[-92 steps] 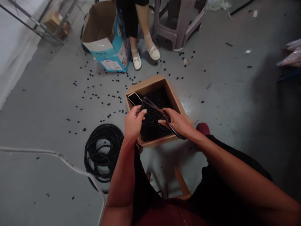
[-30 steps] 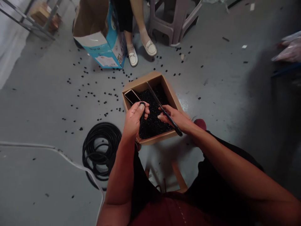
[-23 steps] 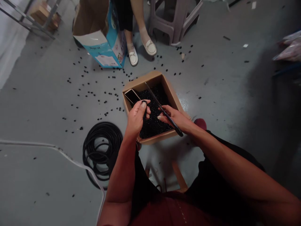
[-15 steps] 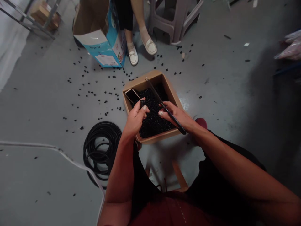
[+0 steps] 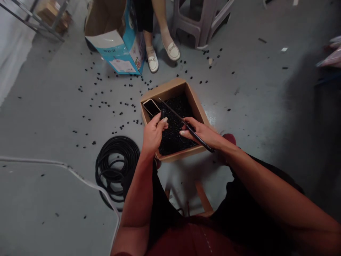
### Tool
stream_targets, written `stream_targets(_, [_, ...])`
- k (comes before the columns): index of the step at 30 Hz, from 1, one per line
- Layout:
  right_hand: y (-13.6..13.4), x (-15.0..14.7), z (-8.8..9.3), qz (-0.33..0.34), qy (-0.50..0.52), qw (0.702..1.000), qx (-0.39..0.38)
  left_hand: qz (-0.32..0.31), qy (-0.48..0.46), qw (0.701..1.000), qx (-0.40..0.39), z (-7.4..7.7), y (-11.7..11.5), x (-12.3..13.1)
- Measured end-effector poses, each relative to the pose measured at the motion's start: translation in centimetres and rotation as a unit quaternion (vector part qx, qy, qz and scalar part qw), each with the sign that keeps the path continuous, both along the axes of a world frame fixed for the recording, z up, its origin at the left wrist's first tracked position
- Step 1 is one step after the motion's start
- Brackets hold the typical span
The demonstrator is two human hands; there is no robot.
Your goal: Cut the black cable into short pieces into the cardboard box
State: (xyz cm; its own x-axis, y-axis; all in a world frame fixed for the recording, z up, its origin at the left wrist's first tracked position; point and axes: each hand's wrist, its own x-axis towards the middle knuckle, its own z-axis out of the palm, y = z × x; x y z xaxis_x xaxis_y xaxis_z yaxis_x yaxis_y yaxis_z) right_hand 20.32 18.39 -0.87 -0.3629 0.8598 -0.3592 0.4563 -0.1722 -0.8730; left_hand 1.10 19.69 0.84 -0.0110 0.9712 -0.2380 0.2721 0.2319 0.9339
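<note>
**Head-camera view of two hands working over a cardboard box on a grey floor.** The left hand is hovering above the box's near left part, its fingers curling inward and clenching a small black ring-shaped piece, whose exact form is too small to tell. The right hand is grasping a slender black rod, its fingers closed around it. The rod's tip is pointing far and left over the box, and its thicker end is jutting beyond the right wall.

A heap of small black pieces is covering the box floor, with a smartphone lying in the far left corner. Many loose black pieces are scattered over the floor, mainly left and far. A coil of black cable is lying near left. Judging by the deep heap and the wound coil, much appears to remain. At far left, a co-worker's white loafer is resting beside a blue-and-white carton.
</note>
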Motion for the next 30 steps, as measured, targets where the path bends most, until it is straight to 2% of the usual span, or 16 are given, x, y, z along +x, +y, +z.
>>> stream_targets(4, [0.0,0.2,0.1,-0.002,-0.003,1.0,0.005,-0.027,0.099,0.994,0.034,0.0,0.0,-0.3])
stream_targets(8, [0.0,0.2,0.4,0.017,-0.029,0.999,0.011,-0.048,0.104,0.993,0.025,-0.3,0.3,-0.7])
stream_targets(12, [-0.1,0.2,0.5,0.035,-0.066,0.997,0.032,-0.027,0.104,0.994,0.014,-0.4,0.4,-0.9])
stream_targets(19, [-0.3,0.3,0.2,0.058,-0.072,0.995,0.041,-0.065,0.141,0.988,0.015,0.4,0.3,-1.1])
stream_targets(24, [-0.4,0.2,-0.2,0.063,-0.08,0.994,0.048,-0.135,0.182,0.973,0.028,0.5,0.4,-1.2])
stream_targets(30, [-0.6,-0.1,-1.1,0.071,-0.118,0.985,0.101,-0.19,0.203,0.96,0.025,0.7,0.3,-1.1])
